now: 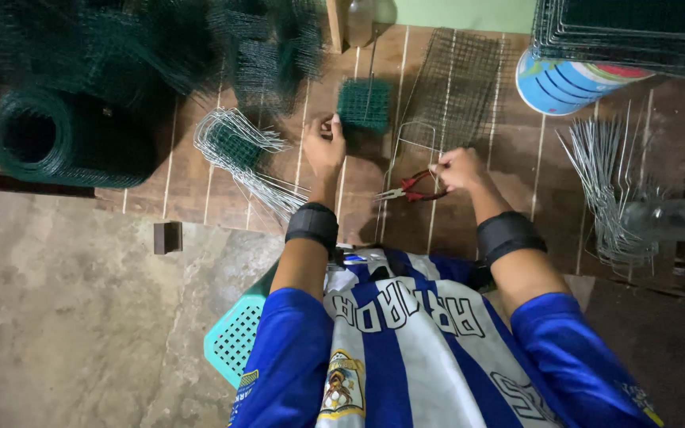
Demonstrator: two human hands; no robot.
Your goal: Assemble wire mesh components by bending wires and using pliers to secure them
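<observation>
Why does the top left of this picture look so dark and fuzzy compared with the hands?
Head view: light falls mainly on the wooden boards around the left hand and the right hand holding red-handled pliers; the green mesh rolls sit in shadow and look soft; edges bend from a wide lens.

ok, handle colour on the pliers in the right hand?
Red handles on the metal pliers, clearest in the head view.

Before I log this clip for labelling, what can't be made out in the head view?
- Left hand: its grip on the small green mesh piece faces away.
- Right hand: fingers cover the red-handled pliers' grip.
- Mesh roll: dark and blurred.
- Stacked panels: cut by the top edge.
</observation>
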